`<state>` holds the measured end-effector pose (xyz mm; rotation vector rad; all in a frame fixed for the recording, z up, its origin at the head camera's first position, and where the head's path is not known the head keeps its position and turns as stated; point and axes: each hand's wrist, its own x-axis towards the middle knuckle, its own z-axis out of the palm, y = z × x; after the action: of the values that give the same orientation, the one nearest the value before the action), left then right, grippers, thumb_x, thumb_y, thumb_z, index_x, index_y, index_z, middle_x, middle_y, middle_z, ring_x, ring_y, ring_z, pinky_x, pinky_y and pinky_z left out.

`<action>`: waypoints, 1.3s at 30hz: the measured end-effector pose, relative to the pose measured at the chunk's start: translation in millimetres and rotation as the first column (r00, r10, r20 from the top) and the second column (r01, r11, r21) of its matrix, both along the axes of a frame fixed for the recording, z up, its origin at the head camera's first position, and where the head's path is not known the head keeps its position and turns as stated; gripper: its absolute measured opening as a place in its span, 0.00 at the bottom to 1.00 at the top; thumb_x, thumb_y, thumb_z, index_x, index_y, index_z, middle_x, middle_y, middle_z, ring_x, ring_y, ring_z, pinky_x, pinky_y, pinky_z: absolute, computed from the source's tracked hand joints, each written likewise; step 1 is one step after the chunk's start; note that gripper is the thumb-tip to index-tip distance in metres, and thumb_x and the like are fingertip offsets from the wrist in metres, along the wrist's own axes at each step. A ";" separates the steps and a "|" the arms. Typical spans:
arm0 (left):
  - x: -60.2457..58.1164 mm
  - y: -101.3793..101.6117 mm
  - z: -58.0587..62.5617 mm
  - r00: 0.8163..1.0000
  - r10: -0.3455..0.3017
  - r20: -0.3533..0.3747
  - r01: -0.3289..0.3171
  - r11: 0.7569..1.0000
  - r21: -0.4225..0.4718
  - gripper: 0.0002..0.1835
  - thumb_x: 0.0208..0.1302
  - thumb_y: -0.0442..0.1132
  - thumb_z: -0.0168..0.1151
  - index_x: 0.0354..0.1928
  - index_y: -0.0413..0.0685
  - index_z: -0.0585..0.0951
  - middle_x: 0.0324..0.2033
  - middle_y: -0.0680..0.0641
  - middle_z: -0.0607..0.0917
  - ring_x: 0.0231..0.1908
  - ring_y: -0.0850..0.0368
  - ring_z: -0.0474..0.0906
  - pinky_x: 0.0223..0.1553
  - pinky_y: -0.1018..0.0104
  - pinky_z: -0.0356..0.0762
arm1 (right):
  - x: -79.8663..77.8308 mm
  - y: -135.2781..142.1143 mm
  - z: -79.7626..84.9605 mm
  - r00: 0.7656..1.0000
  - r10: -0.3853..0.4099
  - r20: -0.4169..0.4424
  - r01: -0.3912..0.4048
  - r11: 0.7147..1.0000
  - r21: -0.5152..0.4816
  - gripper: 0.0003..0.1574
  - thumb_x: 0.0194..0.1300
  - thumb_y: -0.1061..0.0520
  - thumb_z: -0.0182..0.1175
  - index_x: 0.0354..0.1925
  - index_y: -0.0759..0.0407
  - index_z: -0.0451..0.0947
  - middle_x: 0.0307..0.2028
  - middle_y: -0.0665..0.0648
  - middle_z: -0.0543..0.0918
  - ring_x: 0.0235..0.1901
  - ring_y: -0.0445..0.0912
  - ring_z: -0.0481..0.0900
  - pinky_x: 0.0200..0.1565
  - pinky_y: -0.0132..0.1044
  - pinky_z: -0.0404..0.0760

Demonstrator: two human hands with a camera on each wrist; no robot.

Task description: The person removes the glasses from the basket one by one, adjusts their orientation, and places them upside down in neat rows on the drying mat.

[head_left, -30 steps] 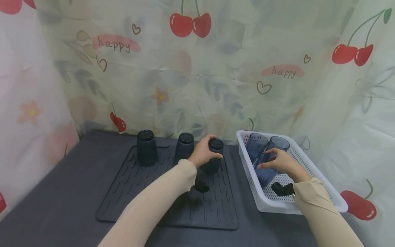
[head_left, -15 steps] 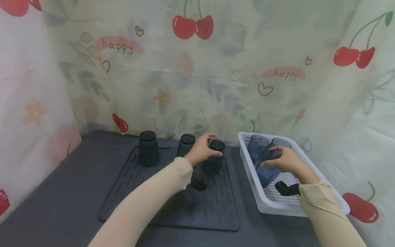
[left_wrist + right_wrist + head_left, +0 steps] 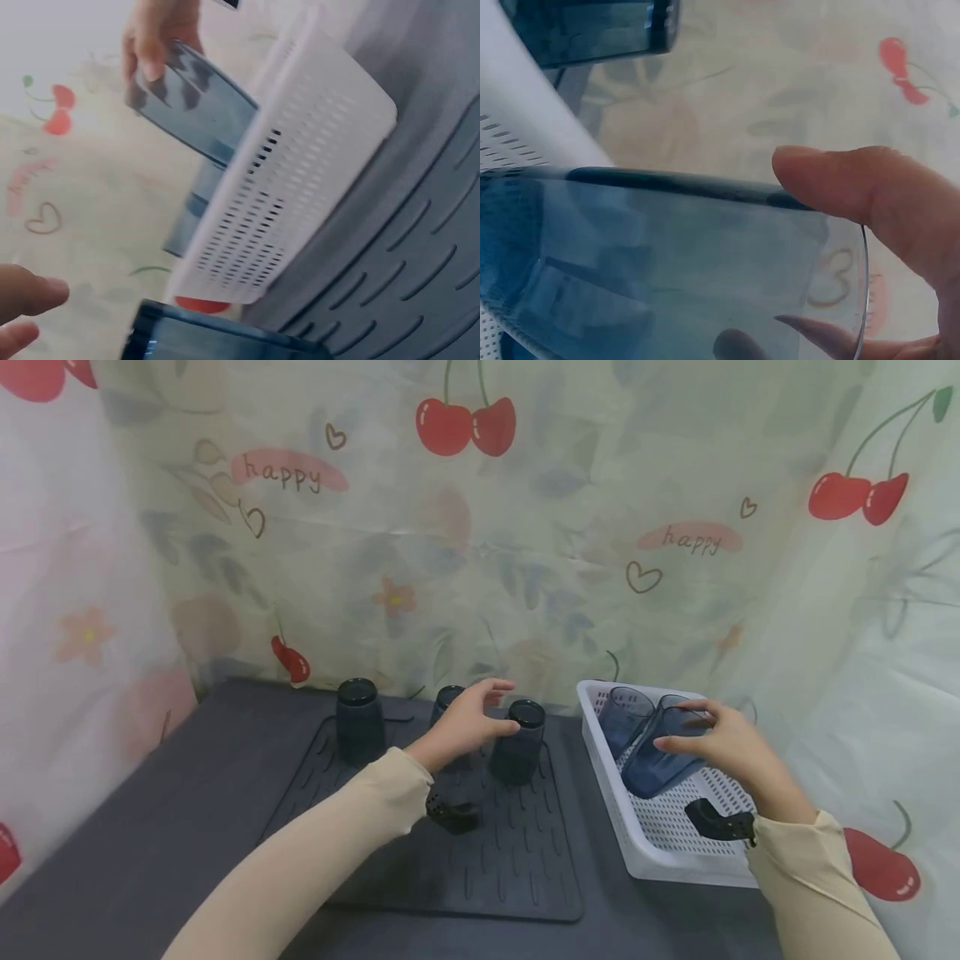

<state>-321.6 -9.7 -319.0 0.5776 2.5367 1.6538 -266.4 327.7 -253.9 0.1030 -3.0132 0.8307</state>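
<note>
My right hand grips a blue-tinted drinking glass near its rim, thumb on the near side. The glass is tilted, its base over the white basket. Another blue glass leans in the basket's back left corner; whether more stand behind the held one, I cannot tell. My left hand hovers over the dark drying mat, fingers apart and holding nothing. Just right of it an upside-down glass stands on the mat. A second upturned glass is partly hidden behind that hand.
A third upturned glass stands at the mat's back left. The basket has perforated walls and a raised rim, right of the mat on a dark table. A printed curtain hangs behind and at both sides.
My left hand has let go of the rightmost upturned glass and moved left, away from it. My right hand has raised its glass and shifted right.
</note>
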 end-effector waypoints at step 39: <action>61.9 -62.1 23.4 0.988 -0.095 -0.120 0.114 0.981 0.160 0.41 0.56 0.49 0.72 0.70 0.65 0.62 0.67 0.51 0.69 0.69 0.54 0.63 0.69 0.51 0.60 | 50.7 -60.6 5.5 0.903 -0.113 -0.415 -0.097 0.887 -0.451 0.42 0.58 0.54 0.71 0.68 0.46 0.65 0.53 0.46 0.72 0.46 0.29 0.78 0.41 0.20 0.78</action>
<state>-259.7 -71.8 -295.6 0.8248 2.4076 1.8564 -215.7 267.1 -248.4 0.2316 -2.3324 1.3019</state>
